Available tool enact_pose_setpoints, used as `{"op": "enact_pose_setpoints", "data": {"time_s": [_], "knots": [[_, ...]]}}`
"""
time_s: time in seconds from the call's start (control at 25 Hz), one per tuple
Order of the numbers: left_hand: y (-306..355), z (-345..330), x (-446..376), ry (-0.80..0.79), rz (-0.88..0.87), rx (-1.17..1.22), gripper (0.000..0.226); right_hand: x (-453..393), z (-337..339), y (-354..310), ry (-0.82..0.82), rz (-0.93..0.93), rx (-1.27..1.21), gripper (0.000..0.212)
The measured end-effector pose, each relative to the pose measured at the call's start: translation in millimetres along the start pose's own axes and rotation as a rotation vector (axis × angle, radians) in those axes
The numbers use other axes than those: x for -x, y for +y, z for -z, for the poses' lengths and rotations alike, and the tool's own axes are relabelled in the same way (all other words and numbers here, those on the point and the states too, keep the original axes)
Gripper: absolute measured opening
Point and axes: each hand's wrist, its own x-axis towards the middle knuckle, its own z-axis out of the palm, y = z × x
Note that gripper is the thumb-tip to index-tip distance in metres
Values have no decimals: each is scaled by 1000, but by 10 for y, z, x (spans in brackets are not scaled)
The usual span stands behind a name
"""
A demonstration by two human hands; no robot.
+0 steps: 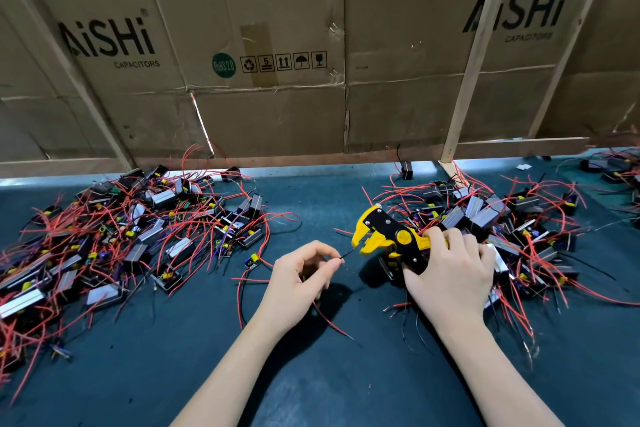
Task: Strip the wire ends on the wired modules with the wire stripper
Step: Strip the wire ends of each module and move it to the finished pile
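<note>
I see my left hand point(300, 276) pinching a black wire point(347, 254), right hand point(450, 274) gripping the wire stripper point(388, 236), over a dark blue worktop point(311, 374) walled by cardboard boxes point(277, 45)

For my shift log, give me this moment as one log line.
left hand: pinches black wire | right hand: grips wire stripper | wire tip at stripper mouth | module piles either side

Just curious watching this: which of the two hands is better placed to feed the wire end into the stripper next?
Probably the left hand: it already pinches the black wire pointing at the stripper's mouth. The right hand grips the wire stripper.
</note>
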Motion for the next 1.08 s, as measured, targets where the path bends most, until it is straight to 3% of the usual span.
{"op": "enact_pose_setpoints", "data": {"time_s": [0.44,0.8,1.08], "knots": [[-5,-25,14,5,24,-35,14,1,12,-57,-2,25,-39,51],[-24,-14,12,-6,12,-18,6,-17,83,-78,-105,33,-64,37],[17,-9,18,-23,27,-23,8,-5,103,-79,-152,34,-71,39]]}}
